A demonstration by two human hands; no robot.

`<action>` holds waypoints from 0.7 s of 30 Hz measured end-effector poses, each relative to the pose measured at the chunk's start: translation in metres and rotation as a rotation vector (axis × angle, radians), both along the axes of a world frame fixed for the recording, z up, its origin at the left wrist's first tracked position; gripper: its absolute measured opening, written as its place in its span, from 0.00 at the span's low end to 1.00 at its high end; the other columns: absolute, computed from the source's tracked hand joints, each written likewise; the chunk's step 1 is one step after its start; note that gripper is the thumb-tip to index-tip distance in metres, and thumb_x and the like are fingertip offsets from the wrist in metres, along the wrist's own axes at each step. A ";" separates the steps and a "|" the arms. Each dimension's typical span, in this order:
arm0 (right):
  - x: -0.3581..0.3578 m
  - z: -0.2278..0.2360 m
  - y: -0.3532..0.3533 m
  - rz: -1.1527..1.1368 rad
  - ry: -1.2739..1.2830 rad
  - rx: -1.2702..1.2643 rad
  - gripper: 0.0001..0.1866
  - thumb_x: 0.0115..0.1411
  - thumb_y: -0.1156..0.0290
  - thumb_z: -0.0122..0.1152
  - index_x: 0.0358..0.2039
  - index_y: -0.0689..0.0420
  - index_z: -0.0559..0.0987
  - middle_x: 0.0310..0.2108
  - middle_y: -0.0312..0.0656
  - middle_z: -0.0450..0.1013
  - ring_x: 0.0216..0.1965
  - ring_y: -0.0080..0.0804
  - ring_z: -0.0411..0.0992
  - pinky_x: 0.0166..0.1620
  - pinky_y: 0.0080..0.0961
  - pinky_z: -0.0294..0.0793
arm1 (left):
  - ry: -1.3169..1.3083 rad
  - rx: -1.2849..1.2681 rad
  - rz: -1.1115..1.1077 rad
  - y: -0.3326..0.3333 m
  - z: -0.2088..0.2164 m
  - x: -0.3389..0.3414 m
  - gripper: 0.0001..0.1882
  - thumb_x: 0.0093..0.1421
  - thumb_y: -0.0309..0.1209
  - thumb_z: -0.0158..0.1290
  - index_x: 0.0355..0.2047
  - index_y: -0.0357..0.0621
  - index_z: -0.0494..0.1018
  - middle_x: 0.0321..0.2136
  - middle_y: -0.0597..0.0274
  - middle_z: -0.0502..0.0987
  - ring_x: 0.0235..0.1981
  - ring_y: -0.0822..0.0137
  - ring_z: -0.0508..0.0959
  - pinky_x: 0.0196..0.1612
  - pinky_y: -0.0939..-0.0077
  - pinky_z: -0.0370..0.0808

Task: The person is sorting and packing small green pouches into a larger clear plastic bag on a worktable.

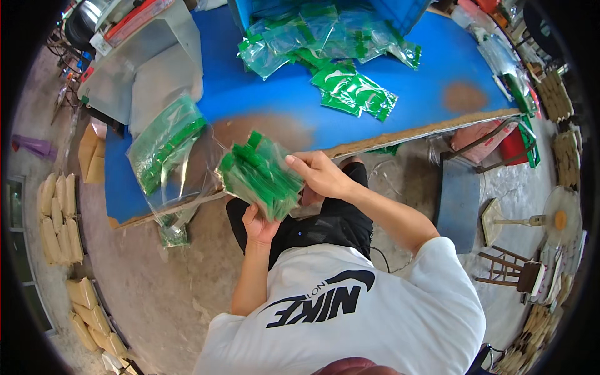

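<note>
Both my hands grip one thick stack of green and clear plastic packets (262, 178), held over the near edge of the blue table. My left hand (261, 228) supports its lower end, thumb on top. At its right side my right hand (320, 175) pinches the stack, and some of those fingers are hidden behind it. Just left of the stack, a large clear plastic bag (178, 165) with green packets inside lies at the table's edge. Across the table rests a heap of loose green and clear packets (325, 40), some printed green ones (353, 90) lying nearest me.
A blue bin (394, 15) stands behind the heap. At the far left of the blue table (250, 94) is a translucent plastic box (164, 69). To my right are a bench (459, 200), a fan (559, 217) and a wooden stool (528, 275). Brown sacks (59, 219) are piled at left.
</note>
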State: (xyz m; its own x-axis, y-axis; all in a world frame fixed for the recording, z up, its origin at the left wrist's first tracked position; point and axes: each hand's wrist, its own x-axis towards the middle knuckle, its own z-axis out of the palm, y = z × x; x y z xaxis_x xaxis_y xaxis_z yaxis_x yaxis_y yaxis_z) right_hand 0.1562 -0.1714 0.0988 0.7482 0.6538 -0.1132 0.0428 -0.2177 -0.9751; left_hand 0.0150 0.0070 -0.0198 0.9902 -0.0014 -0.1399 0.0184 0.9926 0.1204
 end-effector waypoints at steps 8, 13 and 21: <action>0.207 -0.011 -0.101 0.036 -1.197 -0.662 0.28 0.46 0.88 0.54 0.49 0.52 0.76 0.56 0.45 0.71 0.64 0.49 0.61 0.61 0.46 0.65 | 0.075 0.094 0.020 0.003 0.010 -0.012 0.31 0.56 0.28 0.60 0.60 0.42 0.67 0.56 0.56 0.74 0.60 0.53 0.71 0.65 0.50 0.65; 0.236 0.008 -0.101 0.298 -0.788 -0.963 0.28 0.47 0.74 0.67 0.52 0.49 0.77 0.52 0.42 0.73 0.60 0.52 0.63 0.59 0.47 0.66 | 0.088 0.073 0.034 0.002 -0.002 -0.018 0.31 0.55 0.29 0.61 0.59 0.41 0.68 0.57 0.54 0.74 0.60 0.52 0.71 0.66 0.47 0.63; 0.280 0.019 -0.070 0.556 -0.849 -0.834 0.19 0.44 0.69 0.72 0.39 0.57 0.82 0.49 0.47 0.74 0.55 0.50 0.69 0.55 0.40 0.72 | 0.109 0.058 0.009 0.000 -0.007 -0.023 0.32 0.54 0.29 0.62 0.60 0.41 0.67 0.56 0.55 0.74 0.58 0.53 0.72 0.64 0.51 0.66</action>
State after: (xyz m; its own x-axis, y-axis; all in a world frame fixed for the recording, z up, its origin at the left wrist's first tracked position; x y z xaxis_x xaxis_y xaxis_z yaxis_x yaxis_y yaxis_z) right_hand 0.4365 -0.2410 0.1180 0.4413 0.8585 -0.2611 0.8510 -0.4927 -0.1816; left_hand -0.0083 0.0070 -0.0264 0.9691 0.0183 -0.2460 0.0259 0.9842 0.1750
